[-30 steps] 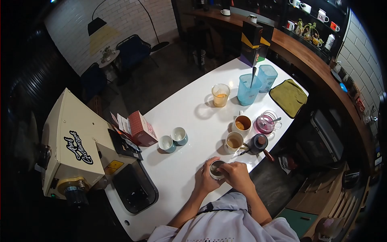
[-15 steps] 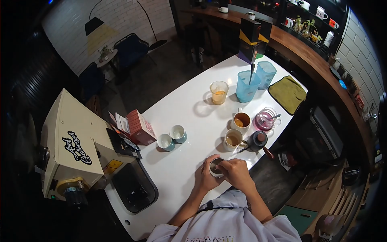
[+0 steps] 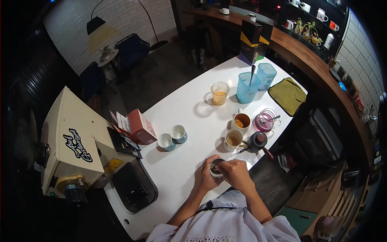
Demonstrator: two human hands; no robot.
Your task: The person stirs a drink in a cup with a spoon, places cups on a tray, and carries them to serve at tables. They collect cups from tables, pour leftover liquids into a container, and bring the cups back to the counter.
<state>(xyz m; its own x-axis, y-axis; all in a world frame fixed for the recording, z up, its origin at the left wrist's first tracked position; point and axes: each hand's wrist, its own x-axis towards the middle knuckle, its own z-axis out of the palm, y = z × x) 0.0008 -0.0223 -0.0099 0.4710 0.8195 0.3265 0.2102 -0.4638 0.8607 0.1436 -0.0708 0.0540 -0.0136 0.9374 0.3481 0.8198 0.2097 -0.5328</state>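
In the lower centre of the frame, a small pale round cup with a dark-looking inside [image 3: 215,172] is held above or against the near edge of the glossy white table [image 3: 185,105]; whether its base touches the tabletop cannot be told. The left hand [image 3: 206,179] curls around the cup's left side, its fingers wrapped to the outer wall in a firm-looking hold. The right hand [image 3: 237,174] comes over the rim from the right with thumb and fingers drawn together at the cup's mouth. Whether those fingers pinch a slim utensil cannot be told, as the knuckles cover the spot.

The step in hand looks like stirring or working at the contents inside the cup. As a judgement, the next move calls for a steady left grip, the cup level, and small right-hand motions within the rim.

Just beyond the hands, right of centre, stand a cream mug with brown liquid [image 3: 233,140], a white mug with orange-brown contents [image 3: 241,122] and a dark round pot with a brown handle [image 3: 257,141]. With these so near, the right elbow and wrist would need care. Left of centre, two small blue-green cups with white insides [image 3: 172,139] stand side by side, well apart from the hands.
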